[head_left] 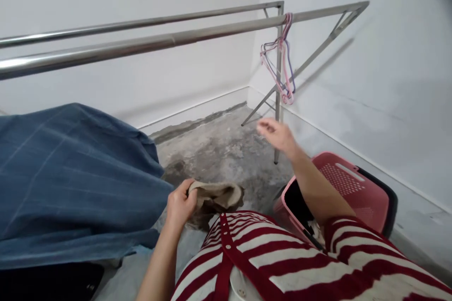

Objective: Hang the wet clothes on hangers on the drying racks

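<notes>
My left hand [181,204] grips a crumpled beige cloth [215,196] low in front of my red-and-cream striped top, and a darker, possibly damp part of the cloth hangs below. My right hand [277,135] is raised in mid-air, slightly blurred, with nothing in it. It is above a pink plastic laundry basket [348,183], which lies tilted with its dark inside showing. A large blue cloth [70,174] lies in a heap to the left of my left hand, not touching my right hand.
A stainless steel drying rack [141,42] with two long rails stands ahead, and several pink and purple hangers [280,59] hang from its near rail. Below it is a stained concrete floor [219,150]. White walls meet in the corner behind. A black object [45,282] sits at the bottom left.
</notes>
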